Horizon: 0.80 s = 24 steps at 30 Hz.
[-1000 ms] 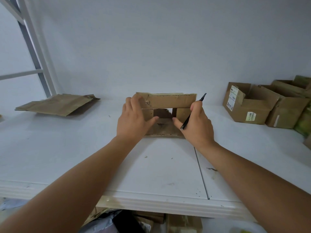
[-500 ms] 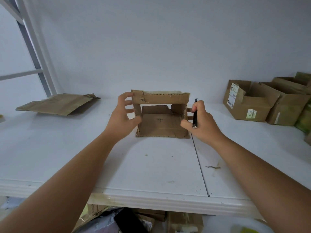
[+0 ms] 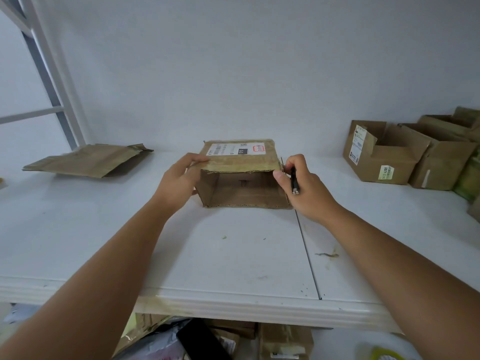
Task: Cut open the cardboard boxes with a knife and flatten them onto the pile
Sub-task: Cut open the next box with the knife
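Two hands: my left hand [image 3: 179,183] pinches the top panel's left corner; my right hand [image 3: 306,188] touches the right corner with its thumb, fingers curled round the knife [image 3: 294,181].
Box [image 3: 244,175]: mid-table [image 3: 233,255], open end facing me, brown corrugated card, white label on top.
Around: flattened pile [image 3: 88,159] far left; opened boxes [image 3: 405,154] at right.
Hidden: blade not visible, perhaps retracted; clutter under the table edge is hard to make out.
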Motion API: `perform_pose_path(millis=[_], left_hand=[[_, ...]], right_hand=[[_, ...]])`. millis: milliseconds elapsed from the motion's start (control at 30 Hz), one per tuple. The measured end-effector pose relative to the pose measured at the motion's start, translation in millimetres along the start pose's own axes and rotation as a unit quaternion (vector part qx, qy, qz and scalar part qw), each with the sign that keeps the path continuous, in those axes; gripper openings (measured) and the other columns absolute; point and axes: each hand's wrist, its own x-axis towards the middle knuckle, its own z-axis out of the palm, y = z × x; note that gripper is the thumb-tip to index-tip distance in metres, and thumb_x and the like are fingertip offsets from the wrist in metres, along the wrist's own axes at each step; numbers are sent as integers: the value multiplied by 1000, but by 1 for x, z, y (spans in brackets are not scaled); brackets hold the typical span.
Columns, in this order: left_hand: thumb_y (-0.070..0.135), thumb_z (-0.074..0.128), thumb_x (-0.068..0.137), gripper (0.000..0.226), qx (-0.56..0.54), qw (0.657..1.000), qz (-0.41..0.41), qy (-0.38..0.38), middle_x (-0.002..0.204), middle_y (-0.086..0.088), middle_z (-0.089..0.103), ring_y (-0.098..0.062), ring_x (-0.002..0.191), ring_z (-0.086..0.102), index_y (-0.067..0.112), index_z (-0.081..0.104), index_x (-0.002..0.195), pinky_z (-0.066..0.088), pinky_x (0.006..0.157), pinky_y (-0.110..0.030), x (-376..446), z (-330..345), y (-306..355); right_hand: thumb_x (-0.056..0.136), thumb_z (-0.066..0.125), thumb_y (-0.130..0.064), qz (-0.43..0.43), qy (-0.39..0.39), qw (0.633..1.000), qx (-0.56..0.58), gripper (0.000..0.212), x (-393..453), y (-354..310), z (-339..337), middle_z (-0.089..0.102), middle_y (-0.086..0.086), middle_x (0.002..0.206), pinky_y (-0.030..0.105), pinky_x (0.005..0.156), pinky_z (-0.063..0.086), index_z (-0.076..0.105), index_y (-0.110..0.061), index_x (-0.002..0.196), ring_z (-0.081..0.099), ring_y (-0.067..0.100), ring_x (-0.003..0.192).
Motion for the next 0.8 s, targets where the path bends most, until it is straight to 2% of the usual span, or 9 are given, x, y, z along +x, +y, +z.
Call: perform_pose_path(millis=[67,200,300,400,467,533,633,733,800], left_hand=[[36,40,84,37,-50,998,-30,11,100,8,69,-17,85,65,32,74,97,54,72,-30,-2,-3,7],[72,29,93,67,-71,991,-84,72,91,7,72,-13,77,68,24,75,83,54,62,-30,5,-9,5],[58,50,95,47,18,986,-126,112,98,-4,68,-19,78,64,15,67,88,55,61,-33,12,-11,-5],[41,62,91,21,231,959,-126,100,95,1,61,-13,77,55,20,56,88,41,58,-31,13,-13,-18],[39,59,91,16,301,941,-132,77,98,0,59,-17,87,54,24,55,96,40,64,-32,12,-12,-20],[32,54,91,25,359,925,-120,43,116,-6,58,-28,111,47,30,55,116,44,83,-38,14,-11,-21],[24,53,93,47,391,919,-50,-16,150,-3,43,-30,136,33,36,50,138,34,111,-43,12,-1,-21],[35,48,97,39,391,918,-19,-63,151,2,44,-26,135,41,38,56,135,34,112,-40,9,12,-18],[51,47,95,41,428,901,-9,-73,140,1,51,-24,128,45,43,55,134,33,108,-39,8,18,-16]], right_hand=[[94,35,-59,-7,2,1000,7,40,-1,-2,-1,58,8,73,38,59,45,40,-21,104,55,23,61],[93,37,-60,48,23,989,135,52,-2,-3,0,68,14,98,49,84,53,55,-11,93,67,27,91],[93,44,-58,20,-19,998,50,49,-3,1,3,66,6,82,43,73,50,55,-11,86,64,26,81],[94,60,-42,16,-85,996,9,31,-3,5,8,70,10,95,47,80,52,48,-17,82,66,29,102],[92,64,-39,15,-102,995,-10,29,-1,4,9,70,11,103,47,85,51,43,-22,80,63,30,110],[91,65,-39,16,-108,994,-23,31,-1,3,10,69,11,104,46,85,51,41,-23,81,62,30,111],[91,66,-39,14,-124,991,-40,33,-2,3,13,68,15,99,46,82,51,38,-26,78,62,33,108],[90,67,-36,2,-127,991,-45,35,1,3,11,68,12,92,44,76,51,37,-26,76,64,29,96],[90,67,-33,-24,-96,994,-39,30,2,3,11,62,6,78,35,63,44,42,-21,78,55,19,69]])
